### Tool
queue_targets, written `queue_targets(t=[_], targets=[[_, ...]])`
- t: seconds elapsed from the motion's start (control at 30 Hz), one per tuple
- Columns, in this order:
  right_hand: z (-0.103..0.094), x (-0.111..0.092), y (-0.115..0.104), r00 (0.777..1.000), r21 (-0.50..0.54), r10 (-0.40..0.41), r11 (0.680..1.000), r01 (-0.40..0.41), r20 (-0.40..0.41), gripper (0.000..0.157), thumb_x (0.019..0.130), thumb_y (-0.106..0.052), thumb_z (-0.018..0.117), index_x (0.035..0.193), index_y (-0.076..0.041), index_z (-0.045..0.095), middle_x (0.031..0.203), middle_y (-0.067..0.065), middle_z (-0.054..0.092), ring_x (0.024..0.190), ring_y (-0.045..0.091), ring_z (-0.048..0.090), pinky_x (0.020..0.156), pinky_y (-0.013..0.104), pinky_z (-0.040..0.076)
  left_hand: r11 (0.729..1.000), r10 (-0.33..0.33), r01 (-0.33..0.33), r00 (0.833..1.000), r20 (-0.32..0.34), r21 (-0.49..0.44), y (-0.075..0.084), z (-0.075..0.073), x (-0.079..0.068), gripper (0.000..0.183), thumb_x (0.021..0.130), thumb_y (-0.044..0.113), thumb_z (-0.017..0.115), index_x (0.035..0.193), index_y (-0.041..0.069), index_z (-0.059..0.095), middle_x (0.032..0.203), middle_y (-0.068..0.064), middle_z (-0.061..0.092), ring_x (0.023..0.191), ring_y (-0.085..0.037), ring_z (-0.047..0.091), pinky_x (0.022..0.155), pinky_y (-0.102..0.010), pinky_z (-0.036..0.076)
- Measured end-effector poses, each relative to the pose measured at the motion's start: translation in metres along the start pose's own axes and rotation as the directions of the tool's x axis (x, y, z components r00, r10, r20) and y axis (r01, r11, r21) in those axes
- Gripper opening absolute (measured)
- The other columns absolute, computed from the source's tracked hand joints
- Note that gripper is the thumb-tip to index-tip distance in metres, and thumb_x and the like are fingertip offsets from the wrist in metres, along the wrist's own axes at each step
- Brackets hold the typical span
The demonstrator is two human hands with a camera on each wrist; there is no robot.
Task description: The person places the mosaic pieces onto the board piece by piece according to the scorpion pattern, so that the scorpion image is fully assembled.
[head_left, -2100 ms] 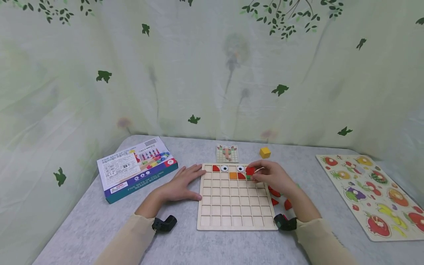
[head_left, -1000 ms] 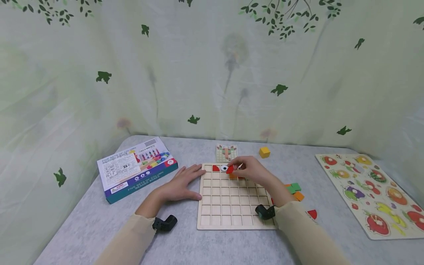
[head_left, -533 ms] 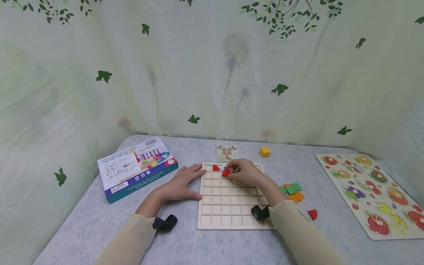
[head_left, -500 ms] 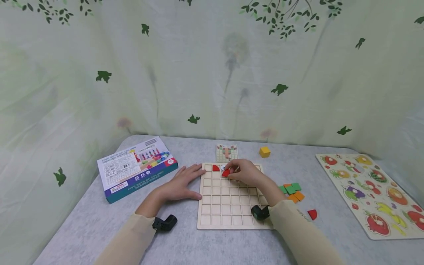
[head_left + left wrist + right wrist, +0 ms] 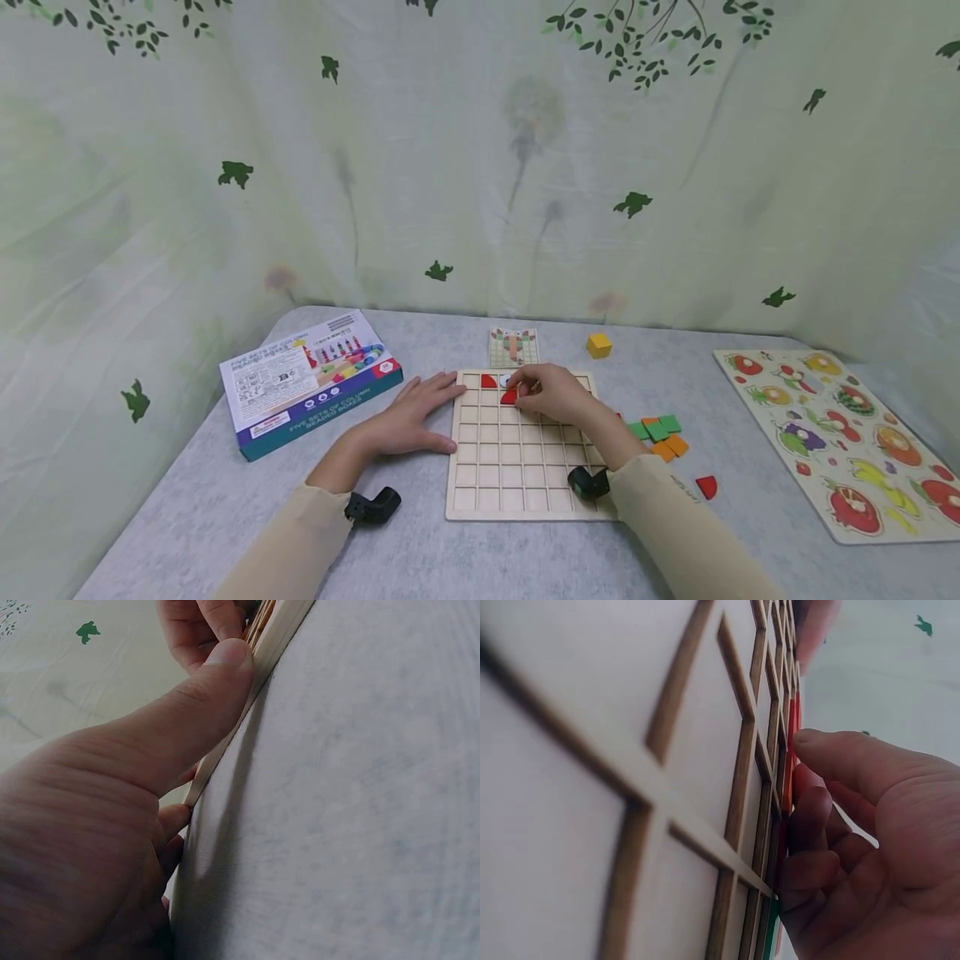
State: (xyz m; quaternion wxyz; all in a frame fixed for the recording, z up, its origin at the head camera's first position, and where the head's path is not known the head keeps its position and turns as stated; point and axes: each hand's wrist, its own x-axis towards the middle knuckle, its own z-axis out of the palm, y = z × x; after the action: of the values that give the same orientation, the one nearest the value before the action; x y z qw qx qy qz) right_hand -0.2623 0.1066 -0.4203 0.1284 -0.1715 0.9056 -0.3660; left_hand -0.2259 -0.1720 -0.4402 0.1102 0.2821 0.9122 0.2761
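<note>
My left hand lies with spread, straight fingers against the left edge of a wooden grid board; its thumb touches the board's side in the left wrist view. Over the upper part of the board, my right hand holds a red quarter-circle tile by its right side, at a second-row cell. Above that cell sits a white eye tile, partly covered by the fingers. Another red quarter-circle tile lies to its left. My right hand hides the tiles farther right; a green edge shows in the right wrist view.
Right of the board lie green tiles, orange tiles and a loose red tile. Behind it are a pattern card and a yellow cube. A box stands left, a fruit puzzle board right.
My right hand has moved left from the board's upper right, carrying the red tile. Within the last second the tile has come down from the top row to the second-row cell. My left hand stays put.
</note>
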Motion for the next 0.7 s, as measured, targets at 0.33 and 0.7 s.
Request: queue_targets(t=[0.33, 0.7], targets=[[0.0002, -0.0031, 0.0008, 1.0, 0.031, -0.003, 1.0, 0.004, -0.009, 0.013, 0.09, -0.015, 0.073, 0.103, -0.018, 0.073, 0.085, 0.0, 0.062, 0.075, 0.015, 0.054, 0.068, 0.027, 0.045, 1.0, -0.003, 0.003, 1.0, 0.004, -0.004, 0.0006, 0.0003, -0.0007, 0.092, 0.082, 0.052, 0.077, 0.156, 0.017, 0.036, 0.168, -0.009, 0.02, 0.157, -0.034, 0.011, 0.126, -0.06, 0.0], [-0.0013, -0.0084, 0.0025, 1.0, 0.09, -0.006, 0.996, 0.006, 0.004, 0.013, 0.094, -0.017, 0.068, 0.106, -0.018, 0.073, 0.09, 0.001, 0.064, 0.078, 0.016, 0.054, 0.069, 0.027, 0.046, 1.0, -0.015, 0.015, 1.0, 0.013, 0.009, -0.001, 0.001, -0.0006, 0.093, 0.082, 0.054, 0.076, 0.157, 0.02, 0.034, 0.169, -0.007, 0.018, 0.158, -0.031, 0.009, 0.127, -0.058, -0.001]])
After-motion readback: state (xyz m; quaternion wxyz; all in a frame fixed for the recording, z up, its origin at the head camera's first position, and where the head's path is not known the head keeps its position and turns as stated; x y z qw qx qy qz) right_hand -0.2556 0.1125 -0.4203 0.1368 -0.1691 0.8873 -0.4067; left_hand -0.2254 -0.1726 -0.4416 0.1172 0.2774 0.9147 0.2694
